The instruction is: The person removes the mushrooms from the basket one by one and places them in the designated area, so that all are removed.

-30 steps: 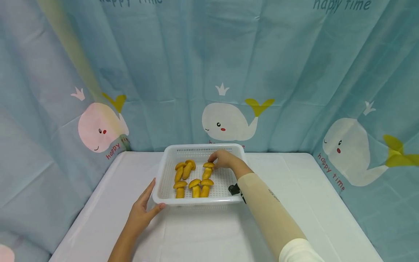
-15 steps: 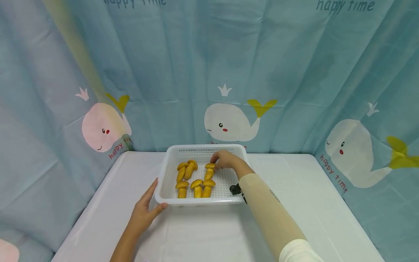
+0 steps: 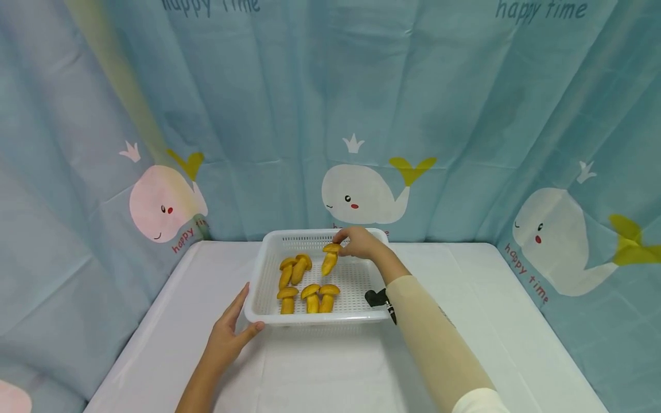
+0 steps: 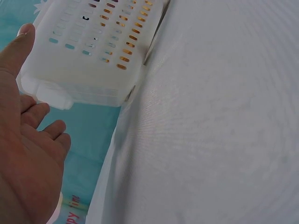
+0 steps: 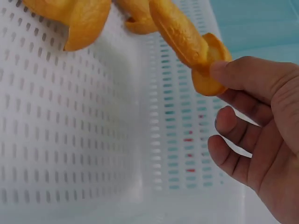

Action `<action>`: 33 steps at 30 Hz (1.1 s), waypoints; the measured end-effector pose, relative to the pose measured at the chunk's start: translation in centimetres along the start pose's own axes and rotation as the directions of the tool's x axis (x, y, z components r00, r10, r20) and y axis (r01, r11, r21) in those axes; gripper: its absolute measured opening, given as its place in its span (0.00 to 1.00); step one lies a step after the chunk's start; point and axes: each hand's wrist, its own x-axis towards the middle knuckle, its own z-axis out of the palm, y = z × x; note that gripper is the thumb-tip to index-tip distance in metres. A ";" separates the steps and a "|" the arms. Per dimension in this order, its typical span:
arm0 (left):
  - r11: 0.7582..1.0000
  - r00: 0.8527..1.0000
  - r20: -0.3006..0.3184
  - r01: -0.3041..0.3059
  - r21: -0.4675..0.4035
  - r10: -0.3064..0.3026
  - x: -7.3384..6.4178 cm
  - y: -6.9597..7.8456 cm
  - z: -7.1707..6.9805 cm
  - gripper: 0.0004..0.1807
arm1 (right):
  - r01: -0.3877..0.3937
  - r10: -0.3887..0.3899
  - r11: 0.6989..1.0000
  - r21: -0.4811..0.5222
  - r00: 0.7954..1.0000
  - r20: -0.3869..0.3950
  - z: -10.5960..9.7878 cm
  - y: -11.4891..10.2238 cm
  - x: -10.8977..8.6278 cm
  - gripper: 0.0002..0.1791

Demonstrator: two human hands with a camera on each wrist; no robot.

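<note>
My right hand (image 3: 360,243) pinches a yellow mushroom (image 3: 329,263) by its cap, thumb against the cap's edge, in the back right part of a white perforated plastic basket (image 3: 356,316). In the right wrist view the mushroom's stem (image 5: 175,28) points away from the hand, above the mesh floor. Two mushrooms (image 3: 298,269) lean together at the basket's back left, and a row of three (image 3: 311,299) lies along the front. My left hand (image 3: 223,338) is at the basket's front left corner, fingers spread along the side and thumb by the front rim.
The basket stands on a white-covered table (image 3: 320,367), near its back edge. Blue curtains (image 3: 289,115) printed with whales close off the back and both sides. A black wrist strap piece (image 3: 376,298) hangs from the right forearm over the basket's right side.
My right hand has lifted the mushroom from the spot behind the front row and moved it slightly back. My left hand keeps its place at the corner.
</note>
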 end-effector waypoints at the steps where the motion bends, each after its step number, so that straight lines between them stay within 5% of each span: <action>1: 1.000 1.000 -0.001 -0.005 -0.004 0.005 0.0 0.0 0.0 0.54 | 0.004 -0.004 1.000 -0.005 1.000 -0.007 -0.3 0.0 -0.2 0.16; 13: 1.000 1.000 0.000 0.006 0.002 -0.006 0.1 0.2 0.1 0.53 | 0.077 -0.072 0.997 0.033 0.989 -0.127 -3.5 -0.8 -4.4 0.17; 22: 0.998 0.999 -0.005 -0.052 -0.037 0.051 0.1 -0.2 -0.1 0.52 | 0.088 -0.076 0.994 0.065 0.983 -0.166 -3.6 -0.5 -7.7 0.19; 33: 0.998 0.999 0.006 -0.048 -0.032 0.049 0.0 -0.3 0.1 0.52 | 0.095 -0.069 0.991 0.092 0.966 -0.249 -4.3 -0.2 -13.5 0.18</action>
